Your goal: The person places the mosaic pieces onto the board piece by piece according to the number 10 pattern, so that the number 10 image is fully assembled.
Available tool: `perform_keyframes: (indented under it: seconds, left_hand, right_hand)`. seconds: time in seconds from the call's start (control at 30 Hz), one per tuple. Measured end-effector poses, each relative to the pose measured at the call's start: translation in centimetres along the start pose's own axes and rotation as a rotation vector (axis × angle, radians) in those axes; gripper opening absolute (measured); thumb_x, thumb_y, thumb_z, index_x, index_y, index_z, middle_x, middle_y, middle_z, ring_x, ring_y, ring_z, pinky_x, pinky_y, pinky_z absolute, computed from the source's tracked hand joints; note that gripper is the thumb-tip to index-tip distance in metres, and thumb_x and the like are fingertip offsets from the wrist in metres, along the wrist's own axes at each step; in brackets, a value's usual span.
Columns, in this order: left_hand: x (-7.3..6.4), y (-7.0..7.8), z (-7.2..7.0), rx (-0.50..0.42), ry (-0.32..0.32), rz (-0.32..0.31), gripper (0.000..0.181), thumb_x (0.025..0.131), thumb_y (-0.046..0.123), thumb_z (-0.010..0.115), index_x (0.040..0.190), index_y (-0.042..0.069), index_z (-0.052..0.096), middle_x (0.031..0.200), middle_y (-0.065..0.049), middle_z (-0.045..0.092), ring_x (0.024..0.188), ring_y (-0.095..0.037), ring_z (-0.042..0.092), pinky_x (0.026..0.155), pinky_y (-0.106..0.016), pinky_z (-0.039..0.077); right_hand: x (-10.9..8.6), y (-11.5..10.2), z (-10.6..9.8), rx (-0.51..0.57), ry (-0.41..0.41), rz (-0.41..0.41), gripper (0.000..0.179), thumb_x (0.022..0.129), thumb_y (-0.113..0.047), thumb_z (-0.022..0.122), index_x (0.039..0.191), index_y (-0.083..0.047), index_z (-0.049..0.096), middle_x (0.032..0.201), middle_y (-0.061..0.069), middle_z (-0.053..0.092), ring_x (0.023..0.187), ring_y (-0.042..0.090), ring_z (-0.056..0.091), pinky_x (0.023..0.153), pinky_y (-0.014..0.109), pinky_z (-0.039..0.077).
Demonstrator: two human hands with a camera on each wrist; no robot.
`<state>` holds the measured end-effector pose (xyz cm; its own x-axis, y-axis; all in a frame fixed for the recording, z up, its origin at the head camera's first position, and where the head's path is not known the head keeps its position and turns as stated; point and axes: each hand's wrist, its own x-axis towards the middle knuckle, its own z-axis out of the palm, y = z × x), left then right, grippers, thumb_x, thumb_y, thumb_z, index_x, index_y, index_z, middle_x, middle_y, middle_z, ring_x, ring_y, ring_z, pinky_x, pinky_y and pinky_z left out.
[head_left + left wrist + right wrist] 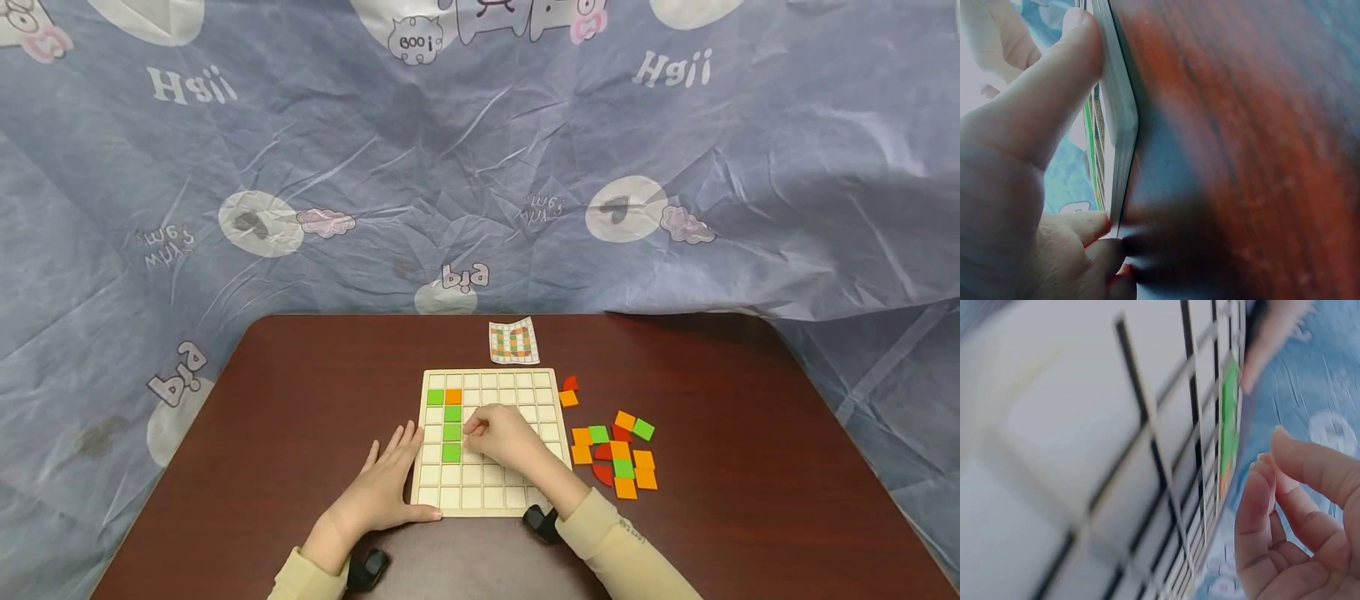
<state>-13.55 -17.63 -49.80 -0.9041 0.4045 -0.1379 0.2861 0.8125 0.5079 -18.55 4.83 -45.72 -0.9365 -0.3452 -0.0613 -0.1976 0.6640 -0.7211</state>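
Note:
A pale wooden grid board (pixel 480 498) lies on the table. Toward its left side, an orange square tile (pixel 453 397) sits between a green tile (pixel 435 397) and, nearer me, a column of green tiles (pixel 452 432). My left hand (pixel 382 487) spreads over the board's front left corner, thumb on the front edge and fingertips against the left edge. Above the middle of the grid hovers my right hand (pixel 506 435), just right of the green column. In the right wrist view its thumb and fingers (pixel 1254 506) are loosely bent, with no tile showing between them.
Loose orange, green and red tiles (pixel 622 468) lie right of the board, some of the red ones rounded. A red piece (pixel 571 383) and an orange tile (pixel 569 398) are near its right edge. Behind the board is a patterned paper card (pixel 514 342). A printed cloth (pixel 480 167) hangs behind the table.

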Motion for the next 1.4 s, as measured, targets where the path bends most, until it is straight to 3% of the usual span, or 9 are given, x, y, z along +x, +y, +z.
perform_keyframes:
  seconds: [0.27, 0.57, 0.73, 0.97, 1.2, 1.4]
  left_hand:
    - [-0.2, 0.1, -0.1, -0.013, 0.001, 0.001, 0.121, 0.069, 0.059, 0.082, 0.157, 0.003, 0.021, 0.164, -0.019, 0.015, 0.153, -0.035, 0.014, 0.118, -0.065, 0.012]
    - [-0.2, 0.2, -0.1, -0.012, -0.004, 0.004, 0.119, 0.070, 0.058, 0.082, 0.156, 0.002, 0.022, 0.164, -0.020, 0.015, 0.152, -0.036, 0.014, 0.118, -0.065, 0.012]
    - [-0.1, 0.3, -0.1, -0.006, 0.000, 0.006, 0.120, 0.070, 0.058, 0.082, 0.156, 0.002, 0.022, 0.164, -0.020, 0.016, 0.152, -0.036, 0.014, 0.118, -0.065, 0.012]
    - [-0.1, 0.1, 0.0, -0.005, 0.004, 0.006, 0.120, 0.070, 0.059, 0.082, 0.156, 0.002, 0.022, 0.163, -0.021, 0.015, 0.152, -0.036, 0.014, 0.118, -0.066, 0.012]
    - [-0.1, 0.1, 0.0, -0.017, 0.001, 0.007, 0.120, 0.070, 0.059, 0.081, 0.156, 0.002, 0.021, 0.164, -0.020, 0.015, 0.152, -0.036, 0.013, 0.117, -0.066, 0.012]
    - [-0.1, 0.1, 0.0, -0.021, 0.000, 0.012, 0.120, 0.070, 0.059, 0.082, 0.156, 0.001, 0.021, 0.163, -0.021, 0.015, 0.152, -0.037, 0.014, 0.117, -0.067, 0.012]
  right_hand:
    - [-0.3, 3.3, -4.7, 0.128, 0.100, 0.190, 0.008, 0.086, -0.016, 0.074, 0.092, -0.011, 0.073, 0.083, 0.001, 0.068, 0.072, 0.012, 0.060, 0.067, 0.027, 0.049]
    - [-0.4, 7.8, -8.4, 0.052, 0.250, 0.345, 0.022, 0.090, -0.024, 0.070, 0.101, -0.005, 0.069, 0.095, 0.012, 0.070, 0.081, 0.023, 0.062, 0.068, 0.032, 0.050]
    - [-0.4, 9.4, -8.8, -0.008, 0.278, 0.419, 0.027, 0.089, -0.026, 0.072, 0.098, -0.001, 0.067, 0.094, 0.016, 0.071, 0.083, 0.027, 0.062, 0.070, 0.037, 0.051]
    - [0.0, 9.8, -8.4, -0.047, 0.233, 0.488, 0.034, 0.088, -0.027, 0.074, 0.100, 0.002, 0.064, 0.096, 0.018, 0.068, 0.085, 0.031, 0.059, 0.074, 0.041, 0.052]
    - [0.3, 9.7, -8.1, -0.075, 0.247, 0.493, 0.033, 0.084, -0.023, 0.079, 0.096, 0.004, 0.063, 0.093, 0.018, 0.067, 0.085, 0.033, 0.058, 0.074, 0.043, 0.052]
    - [0.6, 9.7, -8.3, -0.063, 0.238, 0.519, 0.029, 0.083, -0.020, 0.080, 0.094, 0.002, 0.064, 0.094, 0.016, 0.065, 0.083, 0.031, 0.058, 0.069, 0.037, 0.050]
